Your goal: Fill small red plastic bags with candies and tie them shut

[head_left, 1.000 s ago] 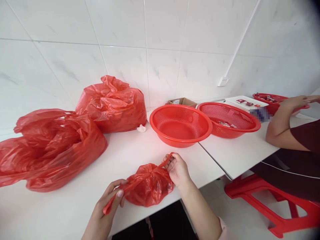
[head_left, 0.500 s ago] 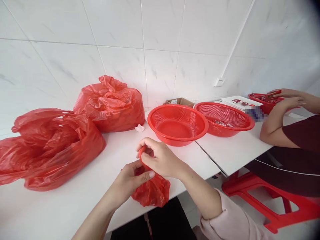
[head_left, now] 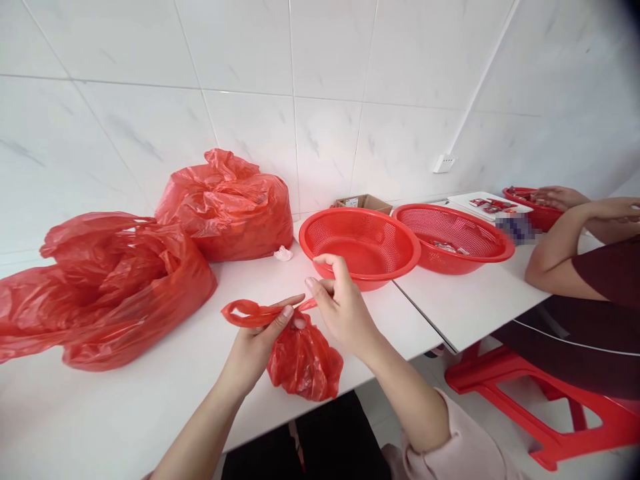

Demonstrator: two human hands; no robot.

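Observation:
A small red plastic bag point(head_left: 306, 363) with a bulging, crinkled body rests at the table's front edge. My left hand point(head_left: 257, 347) is closed around its gathered neck, thumb on top, with a loop of the bag's handle sticking out to the left. A thin twisted strip of the same plastic runs from the neck to my right hand point(head_left: 345, 310), whose lower fingers grip it. The index finger and thumb of that hand are raised and apart. What the bag contains cannot be made out.
Two large red plastic bags point(head_left: 227, 213) stand against the tiled wall at left. Behind my hands are a red basin point(head_left: 360, 270) and a red colander point(head_left: 450, 263) with small packets. A co-worker's arm point(head_left: 560, 257) is at right, above a red stool point(head_left: 520, 393).
My hands have moved apart, stretching out the bag's handle ends. A loop now shows left of my left hand. The co-worker's hands have shifted to the right.

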